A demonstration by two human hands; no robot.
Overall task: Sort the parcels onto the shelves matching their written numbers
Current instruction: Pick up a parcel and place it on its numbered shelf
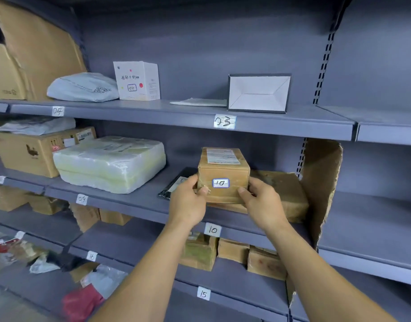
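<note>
Grip was two-handed: the left hand clasped the left side of the small cardboard box, thumb curled onto its front face, and the right hand clasped the right side in the same way. The box's handwritten sticker "10" faced outward, directly above the shelf tag "10", so the location matched. The box stood on or just above a flat brown parcel; whether its full weight had been set down could not be determined. A black flat packet lay just beside its left lower corner. The main hazard was an uneven seat: if the box was released while straddling the parcel edge and the packet, it could tilt or slide forward toward the shelf lip and drop. The taped surface looked glossy, so a loosened grip could slip. A torn cardboard divider stood near on the right and could be knocked by the withdrawing right hand.
</note>
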